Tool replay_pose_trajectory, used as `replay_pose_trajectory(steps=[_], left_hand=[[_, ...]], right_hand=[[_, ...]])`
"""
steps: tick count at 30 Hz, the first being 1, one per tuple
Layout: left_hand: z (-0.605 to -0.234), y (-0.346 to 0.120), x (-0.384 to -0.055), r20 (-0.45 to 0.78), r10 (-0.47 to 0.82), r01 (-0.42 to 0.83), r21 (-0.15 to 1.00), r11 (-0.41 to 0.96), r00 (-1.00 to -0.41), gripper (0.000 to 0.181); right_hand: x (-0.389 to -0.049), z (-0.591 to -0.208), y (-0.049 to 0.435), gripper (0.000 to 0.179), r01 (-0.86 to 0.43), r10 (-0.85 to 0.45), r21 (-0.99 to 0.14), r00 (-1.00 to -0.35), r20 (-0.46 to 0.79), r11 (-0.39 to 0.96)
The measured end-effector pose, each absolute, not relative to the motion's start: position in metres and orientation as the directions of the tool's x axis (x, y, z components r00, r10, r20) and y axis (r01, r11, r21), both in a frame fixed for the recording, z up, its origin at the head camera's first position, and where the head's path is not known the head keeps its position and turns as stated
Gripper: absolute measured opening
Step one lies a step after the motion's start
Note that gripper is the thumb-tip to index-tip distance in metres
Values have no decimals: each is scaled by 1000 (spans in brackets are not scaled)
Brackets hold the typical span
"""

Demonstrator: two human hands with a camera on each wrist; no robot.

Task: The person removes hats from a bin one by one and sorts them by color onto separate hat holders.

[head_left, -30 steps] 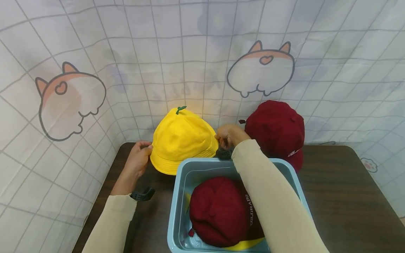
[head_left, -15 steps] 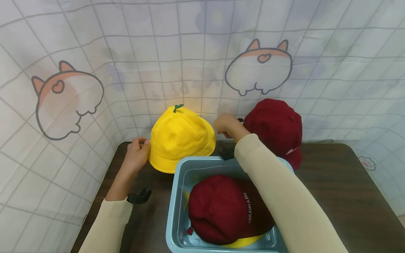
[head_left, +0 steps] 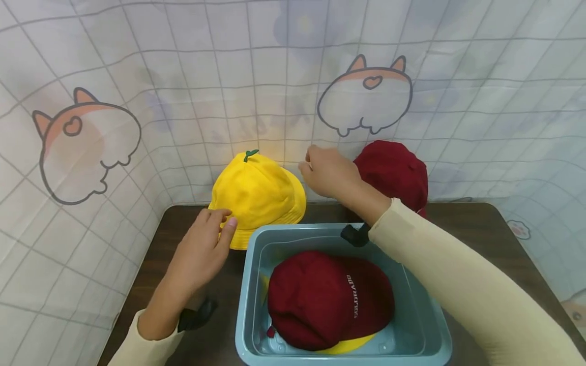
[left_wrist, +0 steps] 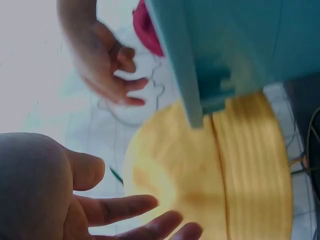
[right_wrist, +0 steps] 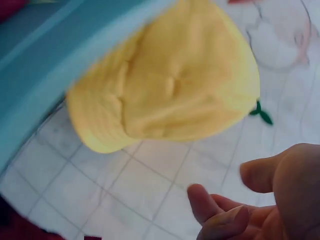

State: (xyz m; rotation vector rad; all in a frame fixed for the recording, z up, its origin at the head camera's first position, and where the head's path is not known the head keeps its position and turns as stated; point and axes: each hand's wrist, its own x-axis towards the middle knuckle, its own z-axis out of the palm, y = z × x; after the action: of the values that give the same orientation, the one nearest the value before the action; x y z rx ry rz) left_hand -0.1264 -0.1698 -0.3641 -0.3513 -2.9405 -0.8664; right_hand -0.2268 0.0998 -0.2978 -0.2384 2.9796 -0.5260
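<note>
A yellow bucket hat [head_left: 254, 190] with a green sprout on its crown sits upright behind the blue bin [head_left: 249, 284]. My left hand [head_left: 199, 249] is at the hat's front left, fingers loosely extended and holding nothing; in the left wrist view a small gap seems to part them from the hat [left_wrist: 175, 165]. To the hat's right and a little above its brim hovers my right hand [head_left: 331, 170], its fingers loosely bent around nothing, apart from the hat [right_wrist: 185, 80] in the right wrist view. Inside the bin lies a dark red cap [head_left: 311, 300] lettered COLORADO, over something yellow [head_left: 348, 344].
Another dark red cap [head_left: 393, 173] stands at the back right, partly hidden by my right forearm. The dark wooden table [head_left: 476, 239] meets a white grid-patterned cloth [head_left: 256, 76] behind and at the left.
Both hands have come off the yellow hat's brim. The right hand has risen away from it; the left has shifted toward the hat's front with fingers spreading. The hat stays in place.
</note>
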Motion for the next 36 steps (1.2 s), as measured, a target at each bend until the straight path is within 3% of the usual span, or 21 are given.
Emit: replay_pose_trajectory(steps=[9,15,19,26,36], left_hand=[[-372,-153,-97,35,305,267,585,766,-952,49],[-383,-144,-83,20,348,279,641,715,-937,60],[-392,-141,-79,-14,338,243,666,705,-941,70],[-404,-135,-77,-73,310,172,701,692,-948,79],[-408,-134,-75,-110,269,114,709,696,-957,76]], right_hand=[[-163,-309,115,44,-384,-381,-202,-923,53,901],[-127,-328,121,58,-579,-575,-77,-815,70,812],[-110,-341,120,60,-689,-688,-53,-724,39,722],[-95,-357,118,59,-792,-792,-10,-610,-19,610],[-92,-367,115,54,-883,-876,19,-468,-116,469]])
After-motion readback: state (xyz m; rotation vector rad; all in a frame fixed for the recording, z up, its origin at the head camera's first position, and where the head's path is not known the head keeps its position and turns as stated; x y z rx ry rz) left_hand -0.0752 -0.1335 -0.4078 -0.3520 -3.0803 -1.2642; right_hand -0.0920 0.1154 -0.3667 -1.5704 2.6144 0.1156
